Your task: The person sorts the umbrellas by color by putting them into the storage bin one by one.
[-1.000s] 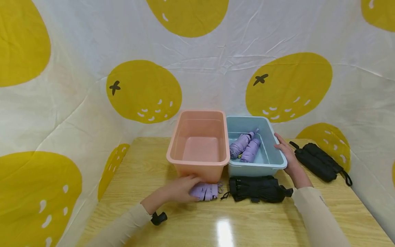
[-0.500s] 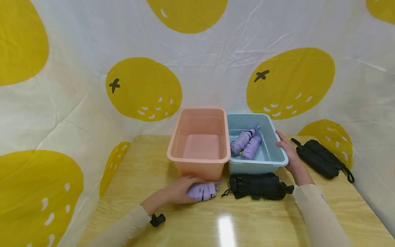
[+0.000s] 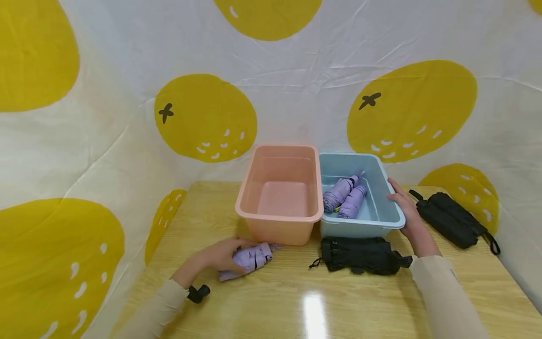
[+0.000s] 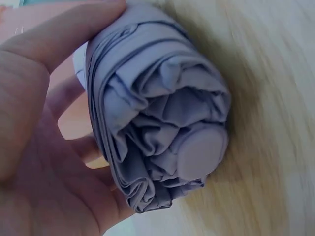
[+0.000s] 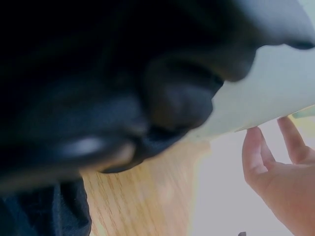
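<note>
My left hand (image 3: 222,256) grips a folded lavender umbrella (image 3: 252,258) at the table's front left, just before the peach bin (image 3: 271,230). In the left wrist view, thumb and fingers wrap the rolled umbrella (image 4: 162,93), its round pale handle end facing the camera. My right hand (image 3: 406,207) touches the outer right wall of the light blue bin (image 3: 355,230) with its fingertips. Two more lavender umbrellas (image 3: 338,194) lie in that bin. A black folded umbrella (image 3: 362,255) lies along its front; dark folds of fabric fill much of the right wrist view.
More black folded umbrella bundles (image 3: 450,219) lie at the table's right side. Both bins stand side by side at the back of the wooden table (image 3: 271,306). Behind them hangs a white cloth (image 3: 292,113) printed with yellow fruit.
My left hand has drawn the lavender umbrella left from the peach bin's front, turning it so its near end points left. The right hand stays at the blue bin; the head view has shifted slightly.
</note>
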